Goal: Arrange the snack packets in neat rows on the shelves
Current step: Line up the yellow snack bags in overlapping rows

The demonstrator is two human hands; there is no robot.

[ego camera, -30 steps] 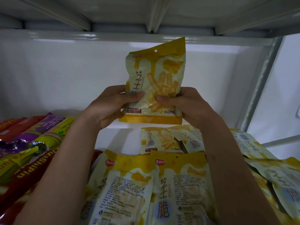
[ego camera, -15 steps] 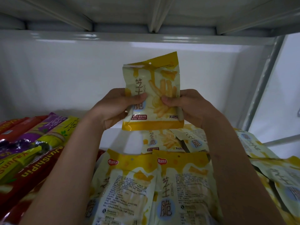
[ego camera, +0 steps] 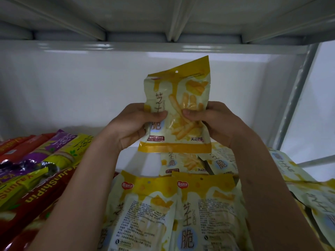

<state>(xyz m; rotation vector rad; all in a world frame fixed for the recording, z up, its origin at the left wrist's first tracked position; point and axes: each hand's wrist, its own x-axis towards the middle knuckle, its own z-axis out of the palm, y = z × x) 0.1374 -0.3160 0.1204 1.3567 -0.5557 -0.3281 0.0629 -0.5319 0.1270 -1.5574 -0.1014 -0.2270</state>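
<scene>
— Yellow and cream foil: held packet up at about 12 o'clock from the frame's centre, upright, tilted slightly, front face toward the camera, hang hole at its top edge.

— Held how?

— Pinched from both sides. Left hand at the packet's 9 o'clock edge, thumb across the front, fingers curled behind. Right hand at the 3 o'clock edge, thumb likewise on the front. Both grips closed tight on the same packet, creasing its middle.

— Touching the shelf?

— Lifted clear of the white shelf; bottom seam overlapping, in view, the standing packets just behind and below at 6 o'clock.

— And nearer the camera?

— Two more matching packets side by side at 6 o'clock, backs up, printed text showing, between the two forearms. Further loose yellow packets heaped at 4 o'clock, overlapping untidily.

— Over at the left?

— Long red, purple and yellow-green snack sleeves lying at 8 o'clock, well apart from the held packet. Upper shelf underside at 12 o'clock; metal upright at 3 o'clock.
</scene>
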